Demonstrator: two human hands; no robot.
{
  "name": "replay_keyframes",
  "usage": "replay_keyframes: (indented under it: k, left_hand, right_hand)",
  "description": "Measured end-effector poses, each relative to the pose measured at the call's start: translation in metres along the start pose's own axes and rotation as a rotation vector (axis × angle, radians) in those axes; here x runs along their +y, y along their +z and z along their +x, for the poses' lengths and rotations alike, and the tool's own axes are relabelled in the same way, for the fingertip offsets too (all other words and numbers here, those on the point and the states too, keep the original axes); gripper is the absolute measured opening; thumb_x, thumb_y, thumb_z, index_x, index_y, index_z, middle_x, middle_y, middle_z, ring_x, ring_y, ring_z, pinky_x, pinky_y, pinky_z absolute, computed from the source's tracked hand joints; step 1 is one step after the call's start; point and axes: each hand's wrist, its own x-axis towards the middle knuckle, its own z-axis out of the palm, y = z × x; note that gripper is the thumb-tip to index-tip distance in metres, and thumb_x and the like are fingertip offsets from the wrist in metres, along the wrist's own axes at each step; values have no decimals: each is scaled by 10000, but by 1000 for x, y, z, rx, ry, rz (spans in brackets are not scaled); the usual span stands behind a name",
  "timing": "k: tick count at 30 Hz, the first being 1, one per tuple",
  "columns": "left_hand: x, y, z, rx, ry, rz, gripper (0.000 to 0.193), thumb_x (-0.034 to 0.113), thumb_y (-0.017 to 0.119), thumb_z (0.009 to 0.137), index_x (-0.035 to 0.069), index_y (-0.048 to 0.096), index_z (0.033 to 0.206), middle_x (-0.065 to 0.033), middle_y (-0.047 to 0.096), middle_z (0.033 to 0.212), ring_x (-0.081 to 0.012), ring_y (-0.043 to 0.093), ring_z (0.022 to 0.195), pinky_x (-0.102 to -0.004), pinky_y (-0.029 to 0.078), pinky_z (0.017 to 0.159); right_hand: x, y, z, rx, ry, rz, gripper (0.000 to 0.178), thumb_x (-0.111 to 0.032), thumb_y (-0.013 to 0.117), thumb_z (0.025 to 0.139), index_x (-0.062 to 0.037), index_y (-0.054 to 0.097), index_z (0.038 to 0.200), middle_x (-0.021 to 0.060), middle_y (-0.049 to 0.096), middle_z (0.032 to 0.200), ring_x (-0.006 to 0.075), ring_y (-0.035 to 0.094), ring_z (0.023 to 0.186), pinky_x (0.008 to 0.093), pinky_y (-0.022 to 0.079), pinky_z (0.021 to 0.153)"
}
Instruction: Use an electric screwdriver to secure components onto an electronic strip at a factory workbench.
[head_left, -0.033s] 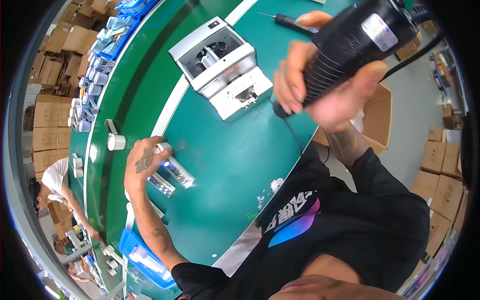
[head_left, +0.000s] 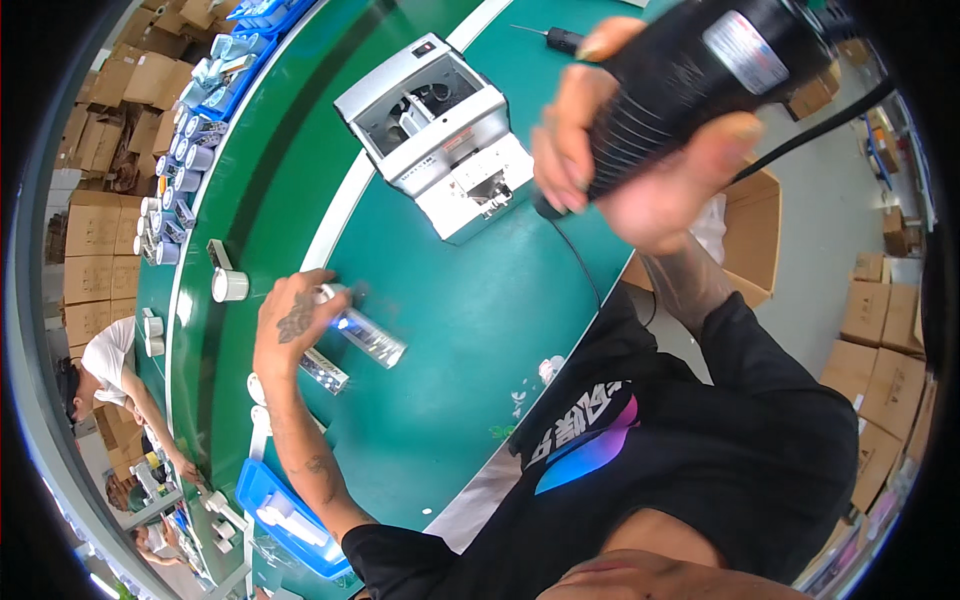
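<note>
Clear packaged tube (head_left: 368,336) lying flat on the green worktable (head_left: 450,380), its near end under the fingertips of the left hand (head_left: 290,325), which presses down on it with fingers curled and close together; the rest of the tube projects from the fingers toward the person's body. A second, similar tube (head_left: 323,370) lies just beside the first, partly under the same hand. Right hand (head_left: 640,150) raised above the table edge, fingers wrapped tightly around a black corded heat gun (head_left: 700,80). Grey bench machine (head_left: 440,130) stands on the far side of the first tube, well apart. White cup-like part (head_left: 229,286) sits left of the hand. Blue tray (head_left: 290,520) rests near the left elbow.
</note>
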Motion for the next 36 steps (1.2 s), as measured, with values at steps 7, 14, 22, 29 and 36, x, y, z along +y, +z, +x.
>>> replay_keyframes:
  k: [7,14,22,29,36]
  left_hand:
    - [94,41,-16,161,179,115,511,515,608,955,48,776,833,-222,699,747,-410,702,782,-483,544,724]
    - [125,57,-33,258,217,184,440,441,686,942,38,707,766,-158,657,638,-356,686,672,-466,511,609]
    - [134,75,-33,482,564,68,376,336,798,857,52,768,1102,-94,741,998,-249,681,1011,-382,518,811]
    - [131,81,-32,420,577,44,352,316,775,874,46,764,1100,-96,736,902,-257,690,915,-390,511,784]
    - [132,80,-33,358,552,11,339,292,758,885,22,752,1089,-97,713,828,-244,684,843,-377,501,729]
  right_hand:
    - [42,31,37,-142,-37,-74,461,-447,706,987,-9,582,1064,-12,568,656,36,507,523,228,400,460]
    - [42,21,22,-114,16,-120,459,-449,643,1025,-2,557,1083,-1,545,637,39,495,505,228,397,453]
    - [40,2,-17,-68,122,-66,517,-502,553,1053,0,496,1164,51,574,656,70,502,487,234,400,456]
    - [44,-1,-21,-35,135,-68,547,-541,525,1051,-3,493,1144,62,568,644,77,499,484,239,398,459]
    - [42,-4,-24,-30,105,-81,613,-575,485,1054,19,515,1203,69,571,639,84,494,468,245,390,444]
